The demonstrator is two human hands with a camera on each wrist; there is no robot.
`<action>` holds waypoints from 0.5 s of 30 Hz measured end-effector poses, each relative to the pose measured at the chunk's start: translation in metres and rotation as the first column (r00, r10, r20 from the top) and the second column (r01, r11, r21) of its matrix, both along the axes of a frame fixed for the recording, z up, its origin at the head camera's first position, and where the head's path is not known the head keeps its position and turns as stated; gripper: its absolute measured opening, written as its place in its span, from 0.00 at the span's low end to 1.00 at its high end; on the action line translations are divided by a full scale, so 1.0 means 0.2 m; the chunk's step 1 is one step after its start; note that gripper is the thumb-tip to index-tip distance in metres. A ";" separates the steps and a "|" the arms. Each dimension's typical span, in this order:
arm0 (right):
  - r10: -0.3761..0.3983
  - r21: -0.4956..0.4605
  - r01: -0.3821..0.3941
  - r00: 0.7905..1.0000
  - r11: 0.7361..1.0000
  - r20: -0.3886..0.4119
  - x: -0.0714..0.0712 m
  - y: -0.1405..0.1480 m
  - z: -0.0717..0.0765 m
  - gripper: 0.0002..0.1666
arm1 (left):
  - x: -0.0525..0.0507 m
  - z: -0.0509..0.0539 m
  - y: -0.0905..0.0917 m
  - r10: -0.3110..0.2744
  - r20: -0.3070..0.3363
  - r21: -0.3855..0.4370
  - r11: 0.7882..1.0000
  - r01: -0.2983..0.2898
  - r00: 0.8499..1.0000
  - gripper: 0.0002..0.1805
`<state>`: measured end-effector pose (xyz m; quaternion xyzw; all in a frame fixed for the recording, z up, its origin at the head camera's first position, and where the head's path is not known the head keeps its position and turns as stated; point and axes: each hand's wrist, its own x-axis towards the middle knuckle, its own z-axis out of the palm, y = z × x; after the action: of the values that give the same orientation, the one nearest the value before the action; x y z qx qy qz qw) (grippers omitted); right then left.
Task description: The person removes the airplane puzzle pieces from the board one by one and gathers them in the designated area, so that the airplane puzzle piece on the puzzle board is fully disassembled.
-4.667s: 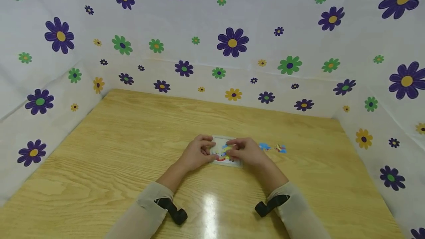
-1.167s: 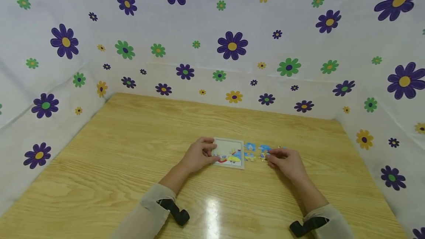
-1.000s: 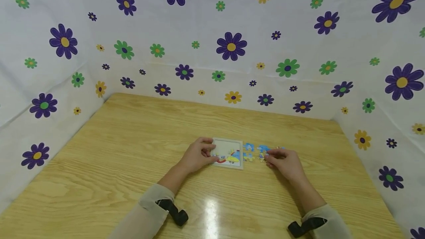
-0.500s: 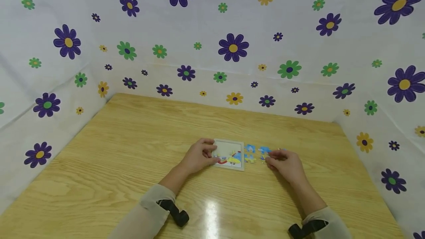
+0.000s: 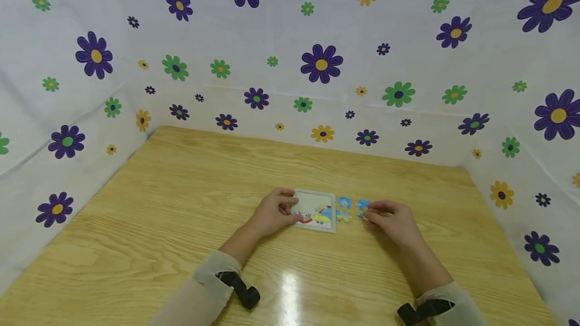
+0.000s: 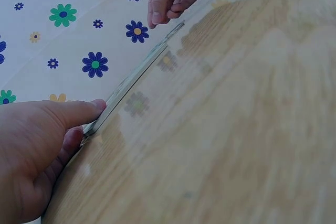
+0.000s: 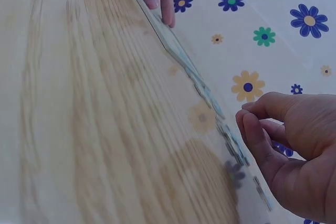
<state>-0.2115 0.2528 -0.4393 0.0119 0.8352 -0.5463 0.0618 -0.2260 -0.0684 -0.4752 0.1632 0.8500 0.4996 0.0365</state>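
The left hand (image 5: 272, 213) grips the left edge of the puzzle frame (image 5: 333, 213) between thumb and fingers, likely to prevent sliding on the table (image 5: 217, 175). Assembled pieces (image 5: 322, 218) occupy the frame's near side. Loose pieces (image 5: 344, 202) lie just right of it, probably for short reach. The right hand (image 5: 395, 223) is beside them, fingertips close together (whether they pinch a piece cannot be told).

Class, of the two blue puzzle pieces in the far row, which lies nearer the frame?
The left blue piece: it lies right beside the frame, whereas the right blue piece lies farther out, near the right hand.
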 end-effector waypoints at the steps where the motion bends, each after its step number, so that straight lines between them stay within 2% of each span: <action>1: 0.011 0.003 -0.011 1.000 1.000 -0.008 0.00 -0.01 0.01 0.24 | 0.00 0.00 0.00 0.002 -0.002 -0.002 1.000 -0.002 1.000 0.25; 4: 0.044 -0.002 -0.044 0.999 0.999 -0.017 -0.01 -0.05 0.02 0.23 | 0.00 0.00 -0.01 0.005 -0.009 -0.002 1.000 -0.005 1.000 0.25; 15: 0.109 -0.013 -0.109 0.993 0.994 0.032 -0.02 -0.18 0.03 0.22 | 0.00 0.00 -0.01 -0.001 -0.008 -0.007 1.000 0.001 1.000 0.25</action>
<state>-0.2165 0.2162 -0.4323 -0.0251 0.8304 -0.5466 0.1054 -0.2265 -0.0696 -0.4756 0.1656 0.8517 0.4960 0.0341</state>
